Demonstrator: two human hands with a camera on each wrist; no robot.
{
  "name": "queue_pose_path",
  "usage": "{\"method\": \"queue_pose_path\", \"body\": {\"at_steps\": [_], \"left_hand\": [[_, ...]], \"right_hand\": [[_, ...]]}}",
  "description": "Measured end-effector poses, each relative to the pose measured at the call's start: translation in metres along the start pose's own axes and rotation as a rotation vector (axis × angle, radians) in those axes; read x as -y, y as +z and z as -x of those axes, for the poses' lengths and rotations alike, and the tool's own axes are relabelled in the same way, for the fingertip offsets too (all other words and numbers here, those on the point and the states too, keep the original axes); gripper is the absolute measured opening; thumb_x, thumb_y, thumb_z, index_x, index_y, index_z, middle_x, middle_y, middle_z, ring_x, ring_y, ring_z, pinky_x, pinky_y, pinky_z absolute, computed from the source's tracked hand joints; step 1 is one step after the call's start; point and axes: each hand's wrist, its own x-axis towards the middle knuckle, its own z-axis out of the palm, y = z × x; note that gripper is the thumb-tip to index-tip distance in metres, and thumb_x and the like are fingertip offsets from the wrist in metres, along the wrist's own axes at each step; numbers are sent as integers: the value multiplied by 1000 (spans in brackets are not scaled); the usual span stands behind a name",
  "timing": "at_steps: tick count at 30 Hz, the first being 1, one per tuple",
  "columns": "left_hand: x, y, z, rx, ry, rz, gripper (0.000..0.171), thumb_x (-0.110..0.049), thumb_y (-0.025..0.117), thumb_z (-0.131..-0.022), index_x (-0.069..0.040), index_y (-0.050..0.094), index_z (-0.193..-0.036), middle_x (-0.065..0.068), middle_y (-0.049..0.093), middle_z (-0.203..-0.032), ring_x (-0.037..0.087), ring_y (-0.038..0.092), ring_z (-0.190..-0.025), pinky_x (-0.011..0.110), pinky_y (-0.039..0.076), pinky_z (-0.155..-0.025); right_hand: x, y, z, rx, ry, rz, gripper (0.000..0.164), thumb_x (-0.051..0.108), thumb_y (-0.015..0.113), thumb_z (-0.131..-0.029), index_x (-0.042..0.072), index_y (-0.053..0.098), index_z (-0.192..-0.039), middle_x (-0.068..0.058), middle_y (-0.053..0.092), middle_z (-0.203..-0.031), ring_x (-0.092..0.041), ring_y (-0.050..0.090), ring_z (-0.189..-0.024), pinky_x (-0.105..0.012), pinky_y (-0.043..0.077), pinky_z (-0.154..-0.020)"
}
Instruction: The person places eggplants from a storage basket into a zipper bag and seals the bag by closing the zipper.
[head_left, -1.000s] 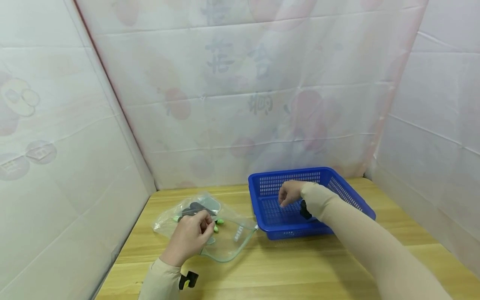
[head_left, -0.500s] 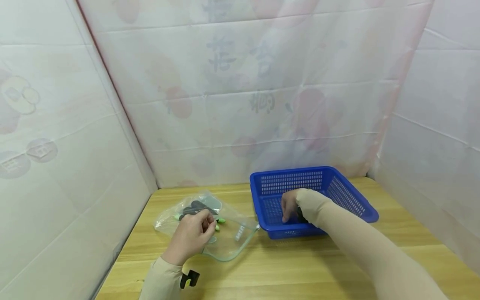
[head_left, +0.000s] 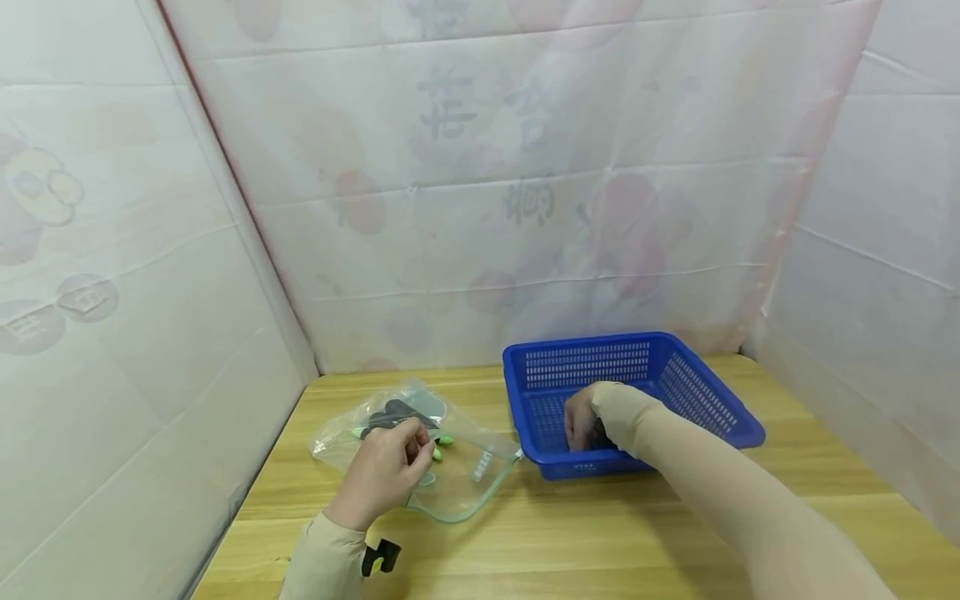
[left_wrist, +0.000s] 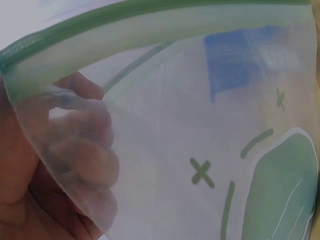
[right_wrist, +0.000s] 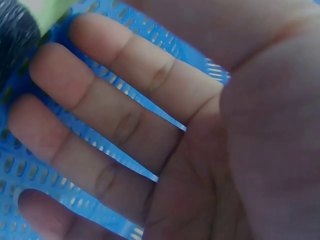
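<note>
My left hand (head_left: 386, 471) grips the edge of a clear zip bag (head_left: 461, 492) by its mouth. In the left wrist view the bag's green zip strip (left_wrist: 165, 14) runs across the top, and curled fingers (left_wrist: 95, 160) show through the film. Several dark eggplants (head_left: 397, 410) with light green ends lie in the bag. My right hand (head_left: 579, 417) reaches down inside the blue basket (head_left: 588, 342) near its front wall. In the right wrist view its fingers are spread and nearly straight, fingertips close to a dark eggplant (right_wrist: 17, 40) with a pale green end.
The basket stands on the right of the wooden table (head_left: 465, 558), with perforated walls and floor. White printed sheets (head_left: 450, 208) hang behind and at both sides. The bag's right corner comes up close to the basket's left front corner.
My right hand has moved down into the basket, toward its front wall. The left hand keeps its grip on the bag almost unmoved. The head view has shifted slightly.
</note>
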Motion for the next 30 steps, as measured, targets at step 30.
{"method": "queue_pose_path", "body": {"at_steps": [30], "left_hand": [[0, 1, -1, -1, 1, 0, 18, -9, 64, -88, -21, 56, -76, -20, 44, -54, -5, 37, -42, 17, 35, -40]], "right_hand": [[4, 12, -11, -3, -14, -16, 6, 17, 68, -77, 16, 74, -80, 5, 70, -83, -13, 64, -81, -36, 51, -82]]}}
